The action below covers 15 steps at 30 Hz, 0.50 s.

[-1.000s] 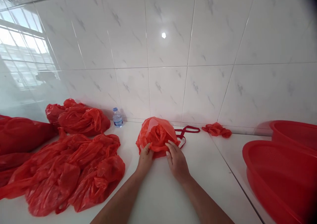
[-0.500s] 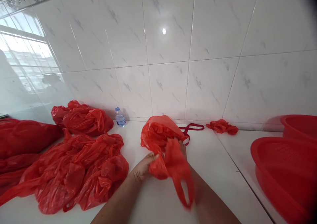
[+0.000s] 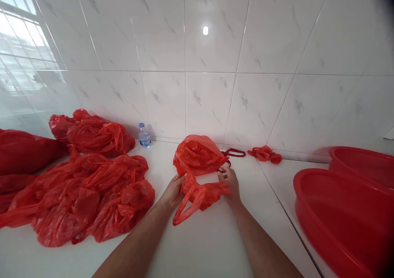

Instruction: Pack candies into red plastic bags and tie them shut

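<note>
A bunched red plastic bag lies before me near the wall, its far part rounded and gathered. My left hand is closed on the bag's near left side. From there a loose piece with a looped handle spreads toward me. At the bag's near right edge is my right hand, fingers bent and apart. The tip of the loose piece crosses in front of its palm, slightly blurred. Behind the bag, a dark red strap sticks out to the right.
Red plastic bags are heaped on the white table at left. A small water bottle stands by the tiled wall. Another crumpled red bag lies at back right. Red plastic baskets stand at right, beyond a table seam.
The loose handled piece came out toward me and has swung left, now lying between my hands. My right hand has moved from inside the bag's folds to its right edge. The view shifted slightly.
</note>
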Each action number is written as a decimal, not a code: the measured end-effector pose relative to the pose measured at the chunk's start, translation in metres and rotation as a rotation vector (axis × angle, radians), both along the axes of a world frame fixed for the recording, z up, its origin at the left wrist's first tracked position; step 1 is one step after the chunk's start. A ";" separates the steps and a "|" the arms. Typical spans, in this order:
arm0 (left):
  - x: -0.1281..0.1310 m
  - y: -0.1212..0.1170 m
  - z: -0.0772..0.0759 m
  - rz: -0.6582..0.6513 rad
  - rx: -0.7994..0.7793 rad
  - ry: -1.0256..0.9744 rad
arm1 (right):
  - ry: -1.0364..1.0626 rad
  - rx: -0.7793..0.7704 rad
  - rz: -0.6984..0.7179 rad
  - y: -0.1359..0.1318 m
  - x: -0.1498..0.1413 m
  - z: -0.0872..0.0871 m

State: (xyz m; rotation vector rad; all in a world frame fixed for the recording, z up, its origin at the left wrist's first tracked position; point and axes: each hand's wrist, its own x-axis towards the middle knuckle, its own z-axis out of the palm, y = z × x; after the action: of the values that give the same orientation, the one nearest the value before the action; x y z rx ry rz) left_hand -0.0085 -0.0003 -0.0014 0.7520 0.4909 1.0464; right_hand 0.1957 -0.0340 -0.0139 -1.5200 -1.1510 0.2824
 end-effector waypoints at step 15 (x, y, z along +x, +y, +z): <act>0.016 -0.014 0.002 0.316 0.125 0.071 | 0.010 -0.177 0.239 -0.089 -0.030 0.003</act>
State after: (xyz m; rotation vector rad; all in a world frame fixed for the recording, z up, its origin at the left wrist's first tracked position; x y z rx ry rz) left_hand 0.0077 -0.0142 0.0004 0.8414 0.6233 1.3573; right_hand 0.1661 -0.1230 -0.0109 -1.5314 -1.3299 0.5649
